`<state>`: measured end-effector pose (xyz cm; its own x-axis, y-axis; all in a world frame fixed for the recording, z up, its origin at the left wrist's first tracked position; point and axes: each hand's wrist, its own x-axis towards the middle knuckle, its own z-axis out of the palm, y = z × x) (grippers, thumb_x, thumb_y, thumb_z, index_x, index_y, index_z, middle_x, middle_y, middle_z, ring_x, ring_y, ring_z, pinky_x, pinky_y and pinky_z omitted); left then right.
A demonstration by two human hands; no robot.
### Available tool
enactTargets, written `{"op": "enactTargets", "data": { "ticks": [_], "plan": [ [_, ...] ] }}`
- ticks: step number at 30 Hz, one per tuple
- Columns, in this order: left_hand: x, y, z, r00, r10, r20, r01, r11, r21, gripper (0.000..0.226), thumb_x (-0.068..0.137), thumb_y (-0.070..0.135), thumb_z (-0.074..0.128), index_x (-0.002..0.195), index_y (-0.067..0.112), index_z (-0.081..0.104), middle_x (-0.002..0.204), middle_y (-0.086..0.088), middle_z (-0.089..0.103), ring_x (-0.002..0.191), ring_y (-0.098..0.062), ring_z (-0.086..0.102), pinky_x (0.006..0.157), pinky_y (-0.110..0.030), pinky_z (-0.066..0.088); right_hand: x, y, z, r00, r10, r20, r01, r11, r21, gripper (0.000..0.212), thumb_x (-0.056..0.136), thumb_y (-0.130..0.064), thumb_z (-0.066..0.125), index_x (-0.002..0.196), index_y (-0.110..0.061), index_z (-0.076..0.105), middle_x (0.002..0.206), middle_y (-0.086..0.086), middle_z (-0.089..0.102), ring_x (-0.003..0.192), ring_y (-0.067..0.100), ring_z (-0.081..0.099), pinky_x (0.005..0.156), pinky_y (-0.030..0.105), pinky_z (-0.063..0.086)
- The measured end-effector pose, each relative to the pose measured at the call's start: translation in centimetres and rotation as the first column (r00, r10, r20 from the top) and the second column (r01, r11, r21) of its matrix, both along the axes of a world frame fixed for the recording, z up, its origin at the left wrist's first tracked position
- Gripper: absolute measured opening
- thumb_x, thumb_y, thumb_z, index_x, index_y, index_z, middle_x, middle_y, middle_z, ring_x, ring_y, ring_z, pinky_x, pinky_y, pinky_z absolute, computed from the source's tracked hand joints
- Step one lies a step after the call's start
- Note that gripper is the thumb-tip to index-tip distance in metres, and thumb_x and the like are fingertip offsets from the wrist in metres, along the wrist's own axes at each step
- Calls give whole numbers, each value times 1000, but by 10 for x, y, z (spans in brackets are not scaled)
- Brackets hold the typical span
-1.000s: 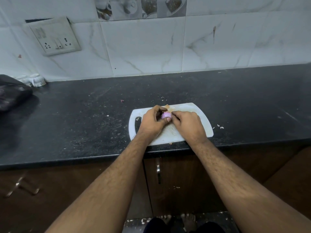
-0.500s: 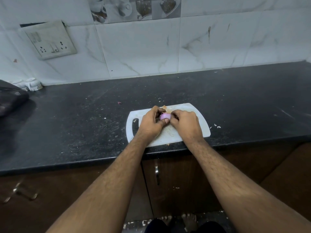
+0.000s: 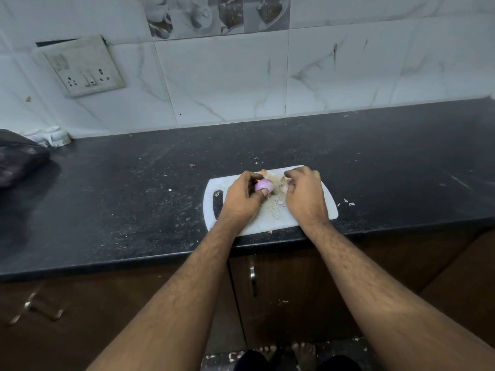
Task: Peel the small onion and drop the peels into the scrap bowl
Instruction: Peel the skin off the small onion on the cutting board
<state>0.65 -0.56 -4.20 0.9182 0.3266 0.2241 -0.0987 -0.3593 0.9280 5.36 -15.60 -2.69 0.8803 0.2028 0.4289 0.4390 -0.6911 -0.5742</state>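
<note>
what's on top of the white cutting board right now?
On the cutting board: peel scraps and crumbs. Left hand holds the onion above it; right hand pinches peel. Board under hands hidden.

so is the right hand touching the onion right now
Apart. The head view shows bare cutting board and peel scraps between the right hand and the onion, which only the left hand holds.
</note>
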Motion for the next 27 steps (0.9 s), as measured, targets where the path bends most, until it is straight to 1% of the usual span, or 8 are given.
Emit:
{"op": "enactTargets", "data": {
  "ticks": [2,4,8,14,17,19,23,27],
  "plan": [
    [1,0,-1,1000,-10,15,10,1000,12,29,93,13,73,121,13,64,118,0,73,113,-14,69,99,-23,52,-2,2,1,997,62,40,-60,997,-54,39,93,-3,48,124,-12,70,127,3,64,119,26,49,100,43,42],
    [2,1,-1,999,-29,33,27,999,42,31,93,13,72,122,14,65,120,0,73,114,-14,68,103,-28,53,-6,3,2,990,136,45,-135,991,-18,36,95,-14,49,125,-16,70,124,-1,66,117,22,53,101,41,42],
    [1,1,-2,997,-54,60,51,997,52,31,94,5,68,124,12,65,119,-1,74,115,-14,69,104,-27,53,-6,3,2,973,232,-13,-231,971,60,26,99,-35,58,121,-28,71,104,-6,69,99,13,63,88,33,52],
    [1,-2,-2,996,-64,54,61,996,59,33,95,0,65,123,17,64,120,2,71,119,-13,66,108,-27,50,-7,3,1,973,232,14,-231,972,-32,29,102,-27,56,127,-23,70,101,0,69,92,18,64,82,32,52],
    [0,-2,0,997,-68,47,66,997,35,32,95,-2,66,121,16,64,120,3,71,117,-9,65,103,-19,49,-11,5,2,975,220,29,-214,966,-143,28,103,-22,50,124,-16,68,101,6,66,92,24,63,80,40,53],
    [-1,-3,1,997,-69,46,68,997,32,32,94,-4,65,121,13,64,120,3,70,113,-3,65,97,-10,47,-13,6,3,978,206,20,-199,963,-184,29,104,-22,48,124,-13,66,102,8,64,93,26,64,79,39,52],
    [-2,-4,2,995,-90,50,88,996,32,34,94,-10,61,121,10,63,123,1,69,112,5,62,94,-5,45,-14,8,8,984,176,-28,-178,965,-194,30,102,-30,54,122,-12,66,102,7,64,92,21,59,78,34,47],
    [-2,-3,2,993,-102,53,101,995,13,33,93,-9,62,121,10,62,121,-1,72,113,-4,66,95,-9,48,-14,6,11,985,160,-57,-166,978,-129,33,101,-34,55,117,-9,69,100,9,68,92,23,61,82,38,50]
  ]
}}
